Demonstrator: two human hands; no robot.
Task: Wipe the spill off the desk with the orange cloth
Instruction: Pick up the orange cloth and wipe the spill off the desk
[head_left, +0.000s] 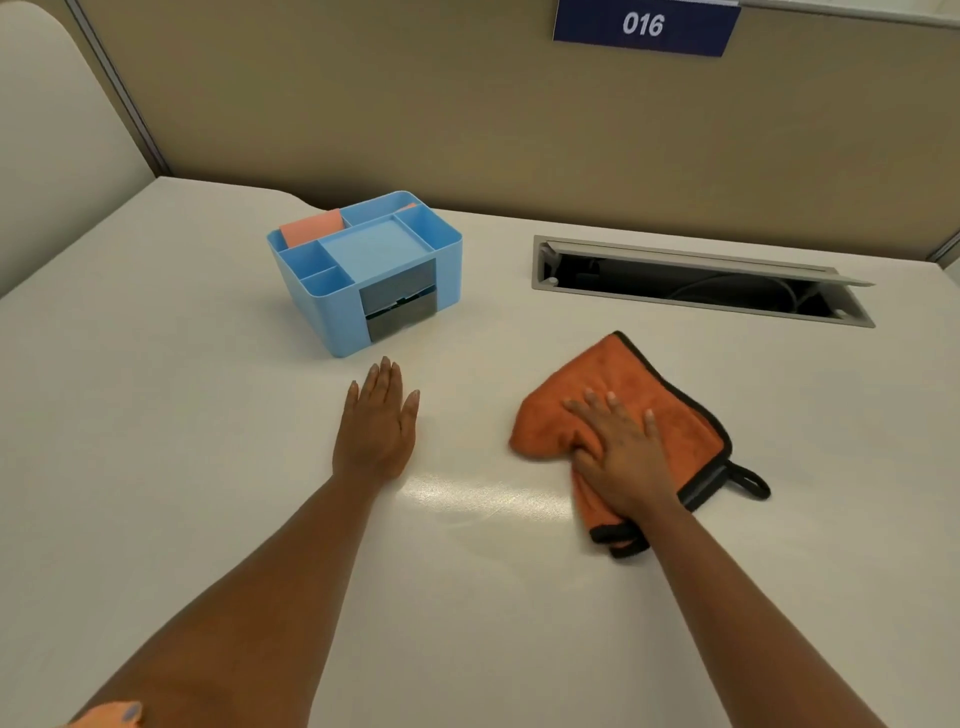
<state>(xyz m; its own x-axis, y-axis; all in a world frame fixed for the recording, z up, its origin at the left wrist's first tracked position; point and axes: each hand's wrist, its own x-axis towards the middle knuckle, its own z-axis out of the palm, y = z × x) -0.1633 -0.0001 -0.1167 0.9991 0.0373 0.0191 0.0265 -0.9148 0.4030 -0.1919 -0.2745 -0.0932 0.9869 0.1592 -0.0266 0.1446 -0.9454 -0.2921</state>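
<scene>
1. The desk (182, 415) is pale and mostly bare, which leaves room for wide strokes; a glossy streak between the two hands may be the wet spill or only glare (I cannot tell which).
2. The blue organiser (363, 270) sits toward the back left and the open cable tray (696, 280) toward the back right, both well clear of the wiping area.
3. The orange cloth (670, 415) lies bunched on the desk at right, just beside the shiny patch, its hanging loop trailing to the right.
4. The right hand (623, 447) presses flat on the cloth, fingers spread apart, probably to push it rather than lift it.
5. The left hand (376, 421) rests palm-down on bare desk, fingers straight and nearly together, likely as a brace.
</scene>
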